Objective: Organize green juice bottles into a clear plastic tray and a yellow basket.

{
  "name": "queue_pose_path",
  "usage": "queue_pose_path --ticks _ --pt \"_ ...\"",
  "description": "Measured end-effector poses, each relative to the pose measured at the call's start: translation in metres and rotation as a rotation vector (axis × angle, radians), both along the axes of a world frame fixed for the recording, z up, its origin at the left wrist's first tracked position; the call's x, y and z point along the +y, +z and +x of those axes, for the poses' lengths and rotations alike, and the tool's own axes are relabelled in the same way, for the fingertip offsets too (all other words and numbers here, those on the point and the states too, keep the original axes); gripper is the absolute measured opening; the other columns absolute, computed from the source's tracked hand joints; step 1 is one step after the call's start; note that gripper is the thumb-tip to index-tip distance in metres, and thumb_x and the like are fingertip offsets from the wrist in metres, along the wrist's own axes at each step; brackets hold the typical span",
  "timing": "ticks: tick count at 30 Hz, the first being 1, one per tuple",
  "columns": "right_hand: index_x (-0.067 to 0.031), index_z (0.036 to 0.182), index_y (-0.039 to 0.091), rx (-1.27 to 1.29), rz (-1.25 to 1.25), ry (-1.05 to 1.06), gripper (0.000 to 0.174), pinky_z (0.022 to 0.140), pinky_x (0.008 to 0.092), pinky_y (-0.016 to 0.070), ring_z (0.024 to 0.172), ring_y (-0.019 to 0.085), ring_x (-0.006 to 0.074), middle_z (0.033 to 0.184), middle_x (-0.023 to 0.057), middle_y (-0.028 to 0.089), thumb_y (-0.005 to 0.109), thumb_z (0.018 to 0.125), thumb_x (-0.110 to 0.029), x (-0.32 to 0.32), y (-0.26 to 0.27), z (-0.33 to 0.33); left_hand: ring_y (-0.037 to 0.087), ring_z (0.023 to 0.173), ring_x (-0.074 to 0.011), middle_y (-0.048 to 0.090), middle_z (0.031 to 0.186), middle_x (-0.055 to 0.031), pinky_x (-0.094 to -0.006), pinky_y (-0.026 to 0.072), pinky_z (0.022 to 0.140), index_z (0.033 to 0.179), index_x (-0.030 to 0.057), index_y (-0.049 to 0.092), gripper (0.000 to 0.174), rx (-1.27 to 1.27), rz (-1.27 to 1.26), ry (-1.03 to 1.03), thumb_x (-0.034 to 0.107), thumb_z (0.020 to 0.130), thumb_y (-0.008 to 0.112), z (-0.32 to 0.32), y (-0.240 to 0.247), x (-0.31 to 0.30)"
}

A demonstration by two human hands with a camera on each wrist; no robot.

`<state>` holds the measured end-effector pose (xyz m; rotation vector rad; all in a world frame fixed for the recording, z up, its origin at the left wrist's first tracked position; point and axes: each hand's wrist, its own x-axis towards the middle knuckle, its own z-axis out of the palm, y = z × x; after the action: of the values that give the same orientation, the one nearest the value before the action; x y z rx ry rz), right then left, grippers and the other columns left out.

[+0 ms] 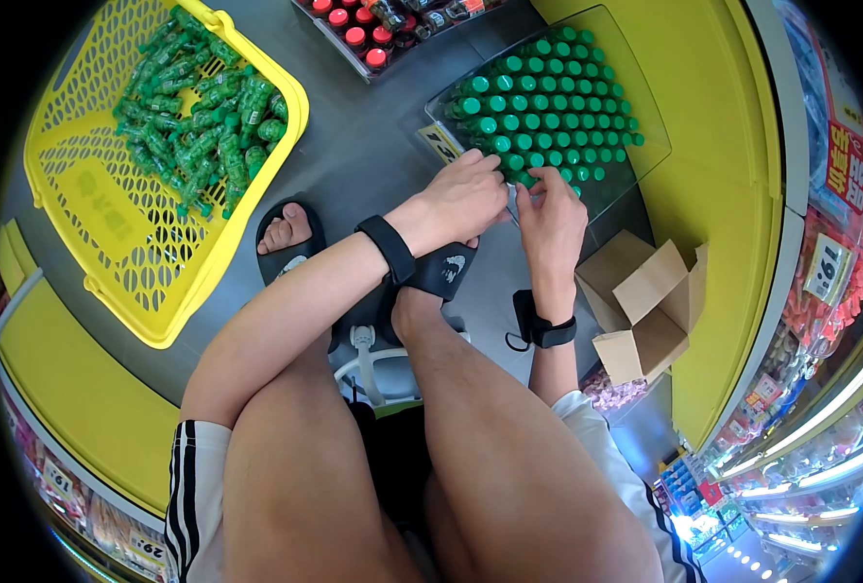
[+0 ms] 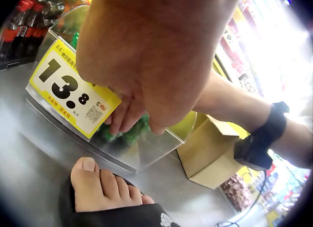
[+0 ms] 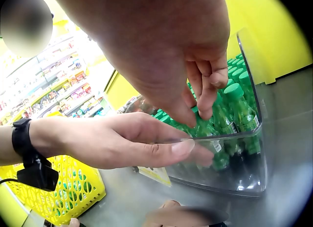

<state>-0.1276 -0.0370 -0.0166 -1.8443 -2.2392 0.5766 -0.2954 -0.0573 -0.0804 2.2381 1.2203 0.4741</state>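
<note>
Rows of small green-capped bottles (image 1: 548,102) stand upright in a clear plastic bin (image 3: 261,163). My right hand (image 1: 553,219) is at the bin's near corner. Its thumb and fingers pinch the green cap of a bottle (image 3: 196,110) there. Beside it, my left hand (image 1: 460,194) reaches over the bin's front wall with fingers extended. Through that clear wall its fingers (image 2: 124,117) show close against green bottles (image 2: 132,134). The back of the hand hides part of a yellow price card (image 2: 68,87) on the bin.
A yellow basket (image 1: 290,97) with many green bottles lying loose stands at the left. An open cardboard box (image 1: 635,301) sits right of the bin. Red-capped dark bottles (image 1: 354,37) fill another bin at the back. My sandalled foot (image 1: 441,267) is just in front of the bin.
</note>
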Motion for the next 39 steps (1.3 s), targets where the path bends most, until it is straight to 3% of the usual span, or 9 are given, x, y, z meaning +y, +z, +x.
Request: queue_pose_path --ticks 18,23,27,30,36,39 --pt "-0.0038 0.114 0.073 -0.039 -0.014 -0.020 0.026 0.073 0.0481 0.0582 0.084 0.075 0.0363 0.090 0.0136 0.073 0.083 0.092 -0.012 0.003 0.003 -0.004 0.062 0.116 -0.0250 0.072 0.107 -0.0063 -0.0391 0.0454 0.098 0.104 0.0020 0.075 0.029 0.038 -0.025 -0.004 0.026 0.091 0.082 -0.001 0.003 -0.002" --pt "-0.0047 0.115 0.074 -0.075 -0.022 -0.001 0.028 0.071 0.0475 0.0576 0.082 0.074 0.0346 0.088 0.0120 0.072 0.084 0.092 -0.017 0.007 0.014 -0.005 0.065 0.112 -0.0262 0.071 0.106 -0.0068 -0.0373 0.0508 0.100 0.104 0.0030 0.075 0.034 0.051 0.091 -0.030 0.017 0.076 0.087 -0.009 0.010 -0.003" --pt "-0.0047 0.111 0.075 0.004 0.028 -0.036 0.028 0.066 0.0433 0.0537 0.073 0.067 0.0291 0.081 0.0088 0.067 0.087 0.092 -0.021 0.009 0.030 -0.008 0.066 0.111 -0.0256 0.069 0.105 -0.0072 -0.0373 0.0562 0.099 0.104 0.0015 0.074 0.038 -0.009 0.127 0.024 0.014 0.071 0.087 -0.019 0.038 0.000" --pt "-0.0046 0.104 0.075 0.111 0.079 -0.028 0.020 0.065 0.0393 0.0523 0.070 0.065 0.0235 0.078 0.0080 0.065 0.086 0.092 -0.016 0.013 0.037 -0.011 0.066 0.113 -0.0248 0.068 0.105 -0.0075 -0.0371 0.0606 0.096 0.104 -0.0005 0.072 0.038 0.041 0.087 -0.056 0.012 0.072 0.086 -0.031 0.058 0.007" --pt "-0.0026 0.102 0.075 0.236 0.095 0.094 0.011 0.065 0.0355 0.0537 0.070 0.066 0.0229 0.081 0.0097 0.068 0.081 0.093 -0.006 0.020 0.077 -0.039 0.066 0.114 -0.0257 0.067 0.110 -0.0077 -0.0341 0.0633 0.094 0.104 -0.0016 0.072 0.029 0.044 0.139 -0.043 0.007 0.078 0.079 -0.064 0.116 0.006" --pt "-0.0026 0.104 0.075 0.300 0.118 0.169 0.012 0.065 0.0344 0.0561 0.072 0.069 0.0236 0.086 0.0110 0.072 0.080 0.094 -0.003 0.024 0.101 -0.061 0.066 0.115 -0.0266 0.067 0.115 -0.0084 -0.0339 0.0638 0.092 0.104 -0.0029 0.071 0.024 0.069 0.191 0.064 0.004 0.082 0.074 -0.083 0.151 0.000"
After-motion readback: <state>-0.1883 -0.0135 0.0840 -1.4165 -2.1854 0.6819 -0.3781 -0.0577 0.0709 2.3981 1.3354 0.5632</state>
